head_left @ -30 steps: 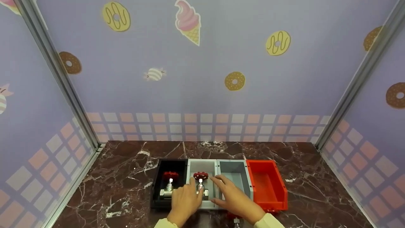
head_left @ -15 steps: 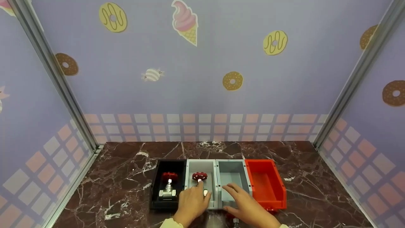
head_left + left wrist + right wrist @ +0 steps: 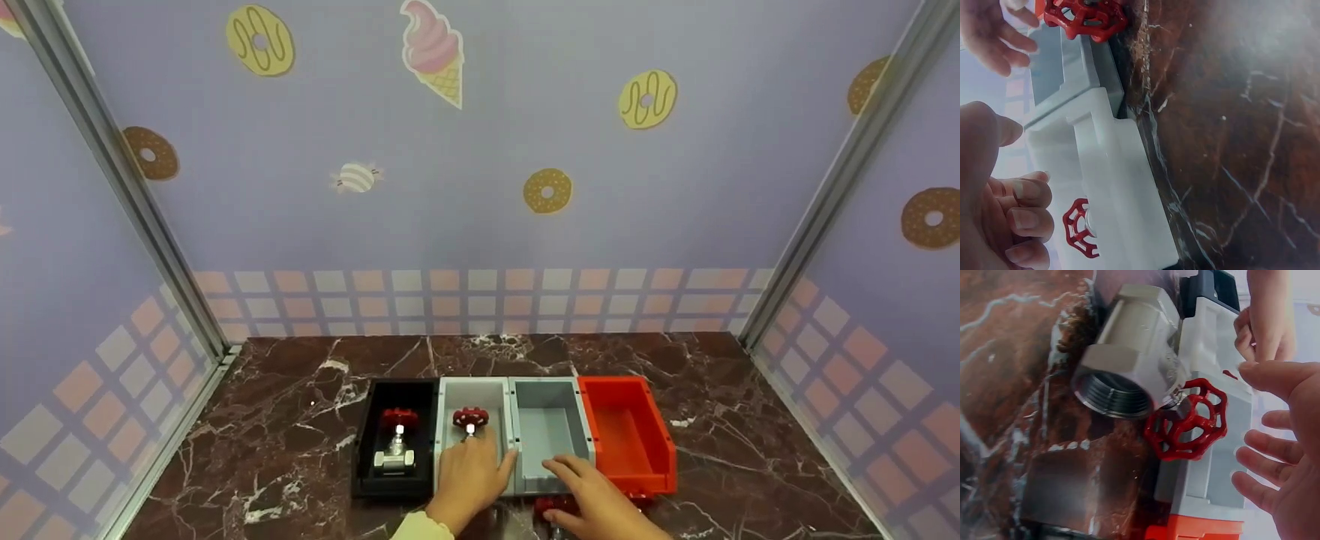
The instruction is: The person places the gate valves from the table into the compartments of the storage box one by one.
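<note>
My left hand point(image 3: 472, 476) is over the white bin point(image 3: 448, 409), its fingers loosely bent and holding nothing in the left wrist view. Inside that bin stands a metal valve with a red handwheel point(image 3: 470, 417); the hand hides its body. A second valve point(image 3: 395, 459) with a red handwheel sits in the black bin point(image 3: 364, 450). My right hand point(image 3: 600, 502), fingers spread and relaxed, hovers in front of the grey bin point(image 3: 555, 431). Close by it, on the table, lies another valve point(image 3: 1129, 349), its red handwheel point(image 3: 1188, 422) against the bins' front in the right wrist view.
An orange-red bin point(image 3: 626, 439) ends the row of joined bins on the right. A further red handwheel point(image 3: 641, 498) shows at its front edge. The dark marbled table point(image 3: 285, 435) is bounded by patterned walls point(image 3: 480, 225) and metal posts point(image 3: 150, 202).
My left hand has come from between the black and white bins to over the white one, off the valve. My right hand has drawn back right and nearer, toward the valve on the table.
</note>
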`<state>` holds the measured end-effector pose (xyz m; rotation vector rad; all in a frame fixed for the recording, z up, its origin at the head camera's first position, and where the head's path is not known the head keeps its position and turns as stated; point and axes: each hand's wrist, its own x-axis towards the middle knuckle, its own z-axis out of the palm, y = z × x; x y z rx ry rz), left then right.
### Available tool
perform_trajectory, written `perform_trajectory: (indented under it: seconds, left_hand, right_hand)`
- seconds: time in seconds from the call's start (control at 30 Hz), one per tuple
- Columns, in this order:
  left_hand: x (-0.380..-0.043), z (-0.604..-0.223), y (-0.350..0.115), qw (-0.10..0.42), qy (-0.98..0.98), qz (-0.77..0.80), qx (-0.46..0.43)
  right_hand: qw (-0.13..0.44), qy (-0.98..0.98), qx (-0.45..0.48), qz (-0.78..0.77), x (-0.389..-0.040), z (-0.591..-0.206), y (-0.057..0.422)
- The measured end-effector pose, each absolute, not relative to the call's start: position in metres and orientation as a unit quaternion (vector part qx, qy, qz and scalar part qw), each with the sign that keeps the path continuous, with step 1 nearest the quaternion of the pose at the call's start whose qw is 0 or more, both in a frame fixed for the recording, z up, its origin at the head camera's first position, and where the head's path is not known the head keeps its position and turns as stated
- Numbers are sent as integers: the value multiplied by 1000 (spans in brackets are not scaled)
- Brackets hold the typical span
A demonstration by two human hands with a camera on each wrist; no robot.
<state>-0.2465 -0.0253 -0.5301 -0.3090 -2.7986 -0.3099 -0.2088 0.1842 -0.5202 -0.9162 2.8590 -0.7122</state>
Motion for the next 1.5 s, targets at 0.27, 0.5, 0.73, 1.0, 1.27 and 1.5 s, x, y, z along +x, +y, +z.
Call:
perform_trajectory:
  seconds: [0.27,0.5,0.73,1.0,1.27,1.5]
  left_hand:
    - [-249,-533,-18,159,-974,-116,-109]
    - [-250,-535,-11,149,-977,-105,-112]
    - [-252,-535,-6,125,-981,-110,-100]
    - [-254,-536,-2,120,-983,-114,-82]
    - [-255,-538,0,119,-983,-112,-87]
    - [-256,-538,2,111,-983,-121,-84]
  right_hand:
    - [-15,924,-325,-200,-201,-538,187]
    - [-10,933,-319,-166,-194,-551,191]
    - [18,938,-326,-119,-189,-554,194]
    - [-10,945,-326,-31,-182,-557,191]
    - [1,954,-301,-4,-180,-556,185]
    - [-57,942,-329,-27,-183,-564,185]
